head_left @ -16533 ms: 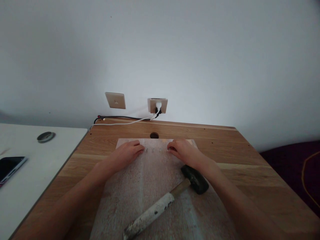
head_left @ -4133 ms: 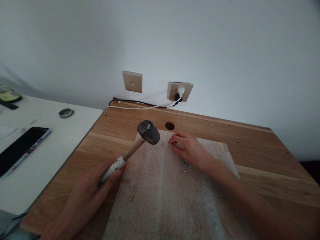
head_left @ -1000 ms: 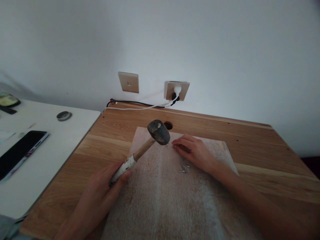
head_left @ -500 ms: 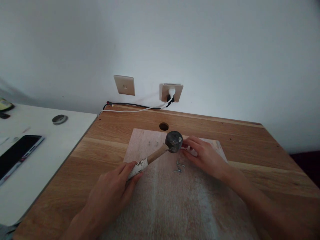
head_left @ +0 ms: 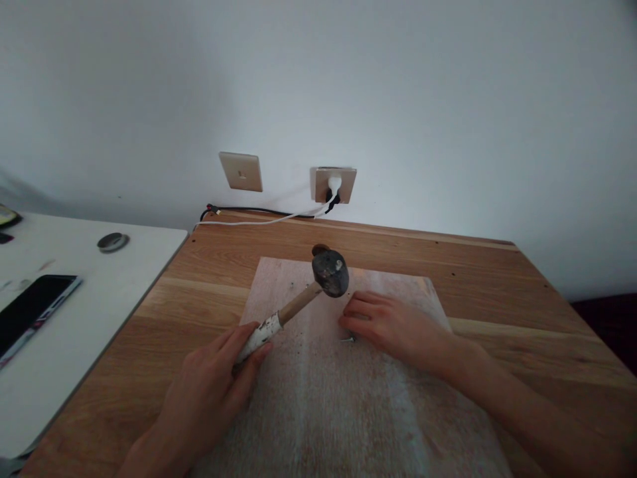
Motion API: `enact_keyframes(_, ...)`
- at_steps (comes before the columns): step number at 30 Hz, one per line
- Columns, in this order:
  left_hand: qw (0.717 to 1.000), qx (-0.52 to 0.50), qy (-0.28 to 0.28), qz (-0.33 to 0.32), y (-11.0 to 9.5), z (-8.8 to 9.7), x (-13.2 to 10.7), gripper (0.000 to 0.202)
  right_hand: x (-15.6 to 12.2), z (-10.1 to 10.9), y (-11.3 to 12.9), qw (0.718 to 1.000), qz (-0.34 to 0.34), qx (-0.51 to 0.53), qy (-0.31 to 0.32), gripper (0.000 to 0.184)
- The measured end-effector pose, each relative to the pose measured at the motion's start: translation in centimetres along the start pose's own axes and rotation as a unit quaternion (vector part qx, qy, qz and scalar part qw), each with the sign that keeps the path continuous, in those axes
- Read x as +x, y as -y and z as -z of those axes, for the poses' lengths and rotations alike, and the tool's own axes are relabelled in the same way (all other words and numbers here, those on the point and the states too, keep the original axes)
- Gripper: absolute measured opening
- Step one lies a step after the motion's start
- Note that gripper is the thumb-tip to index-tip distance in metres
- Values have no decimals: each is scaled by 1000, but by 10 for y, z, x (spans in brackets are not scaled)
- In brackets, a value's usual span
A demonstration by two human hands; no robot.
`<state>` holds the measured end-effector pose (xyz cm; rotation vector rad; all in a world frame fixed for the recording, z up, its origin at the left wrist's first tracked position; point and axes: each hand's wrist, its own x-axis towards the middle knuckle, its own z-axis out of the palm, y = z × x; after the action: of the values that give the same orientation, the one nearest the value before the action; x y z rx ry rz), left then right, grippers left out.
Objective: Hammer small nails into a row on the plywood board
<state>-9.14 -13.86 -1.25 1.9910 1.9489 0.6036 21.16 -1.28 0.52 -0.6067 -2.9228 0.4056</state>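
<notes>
My left hand [head_left: 209, 378] is closed around the white, worn grip of a rubber mallet [head_left: 330, 273]. The mallet's black head is raised over a pale wooden board [head_left: 308, 405], its bare wooden handle slanting up to the right. My right hand [head_left: 383, 325] rests low on the board, right of the mallet head, with its fingers curled together. By those fingertips lies a nail [head_left: 348, 339]; the hand covers whatever else is there, and I cannot see what the fingers hold. Small nail heads [head_left: 292, 284] show in the board left of the mallet head.
The board lies on a brown wooden desk [head_left: 194, 312]. At the left, a white table [head_left: 129, 285] carries a dark phone-like device [head_left: 37, 309] and a round grey lid or tape roll [head_left: 113, 242]. A white cable [head_left: 249, 223] runs along the wall from a socket [head_left: 343, 184].
My right hand has moved down from beside the mallet head to the loose nails, covering some of them. The mallet has shifted slightly left in view.
</notes>
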Motion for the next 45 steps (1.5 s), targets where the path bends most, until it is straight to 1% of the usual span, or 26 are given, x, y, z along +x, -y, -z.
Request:
enact_keyframes(2,1000,-20,-19,6,1,2,0,47,-1,-1,-7,999,-22,21,-17,19)
enact_keyframes(4,999,-37,-27,13,1,4,1,48,-4,-2,-16,996,-53,54,-49,20)
enact_keyframes(9,996,-69,-33,34,1,9,2,48,-5,-10,-37,968,-144,135,-156,15)
enact_keyframes(15,997,-61,-38,36,2,9,1,50,-2,-23,-40,947,-185,179,-192,15)
enact_keyframes(19,997,-69,-30,30,2,7,0,47,-1,-25,-39,944,-198,180,-194,15)
enact_keyframes(24,997,-69,-18,27,-1,8,2,45,0,-27,-37,944,-213,157,-196,13)
enact_keyframes(28,999,-47,-10,0,-6,6,9,47,3,-27,-35,945,-224,138,-196,8)
enact_keyframes(30,999,-37,9,-13,-10,3,13,46,4,-28,-34,944,-231,129,-197,6)
enact_keyframes(33,999,-18,36,-25,-17,0,18,43,2,-28,-33,943,-241,117,-199,8)
enact_keyframes(37,997,17,76,-22,-23,-4,23,42,-10,-25,-34,943,-246,102,-197,11)
enact_keyframes(40,995,38,94,-23,-24,-5,26,42,-25,-20,-34,945,-242,85,-202,15)
enact_keyframes(42,996,39,81,-28,-23,-6,26,43,-34,-17,-29,949,-229,75,-203,10)
enact_keyframes(44,997,33,67,-31,-22,-7,25,45,-39,-14,-21,958,-199,75,-191,9)
enact_keyframes(45,997,31,64,-32,-21,-8,25,45,-40,-13,-15,967,-174,70,-175,12)
